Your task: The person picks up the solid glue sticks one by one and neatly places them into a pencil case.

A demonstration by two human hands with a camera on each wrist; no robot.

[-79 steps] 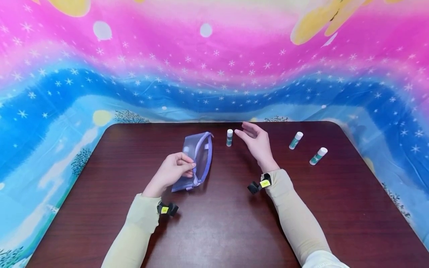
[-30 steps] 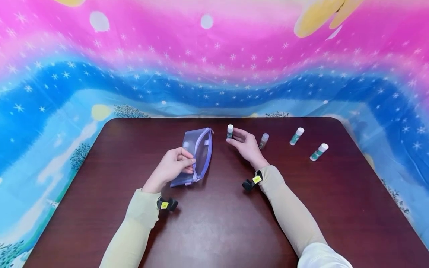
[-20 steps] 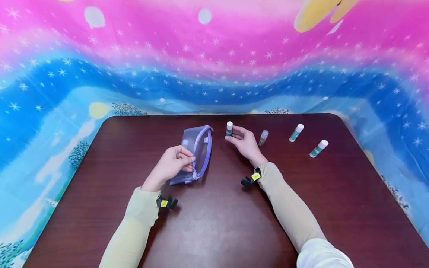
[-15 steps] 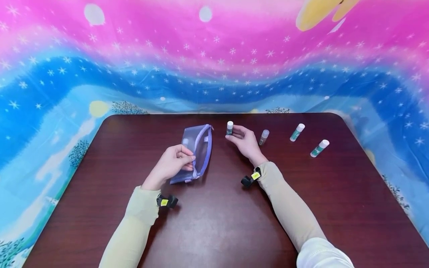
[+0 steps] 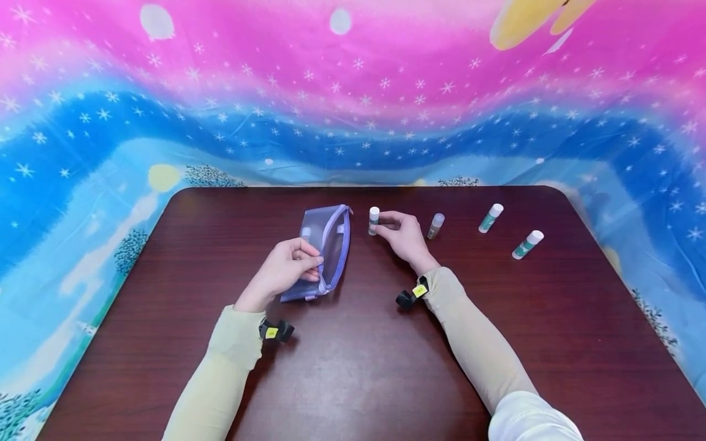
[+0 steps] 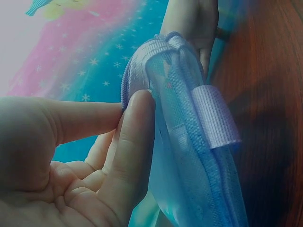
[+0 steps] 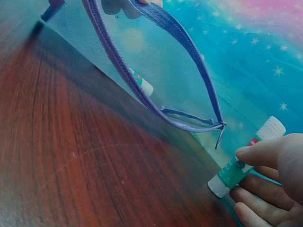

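Observation:
My left hand (image 5: 282, 269) pinches the near rim of a purple mesh zipper pouch (image 5: 318, 222) between thumb and forefinger. The pouch's mouth gapes toward the right, and in the left wrist view its zipper edge (image 6: 187, 109) shows beside the fingers. A glue stick (image 7: 146, 87) lies inside, partly hidden behind the zipper in the right wrist view. Just right of the pouch, my right hand (image 5: 407, 239) holds another glue stick (image 5: 374, 219) with a white cap and green label, thumb on one side and fingers on the other. It stands nearly upright, apart from the pouch opening.
Behind the right hand stands a stick with a translucent cap (image 5: 436, 225). Farther right are two white-capped glue sticks (image 5: 491, 218) (image 5: 527, 245), seen tilted. The dark wooden table (image 5: 353, 367) ends at a colourful cloth backdrop (image 5: 353, 110).
The right hand, open beside the standing glue stick at first, has gripped and raised it. Over the last half second it shifts the stick slightly left and lower. The left hand keeps pinching the pouch.

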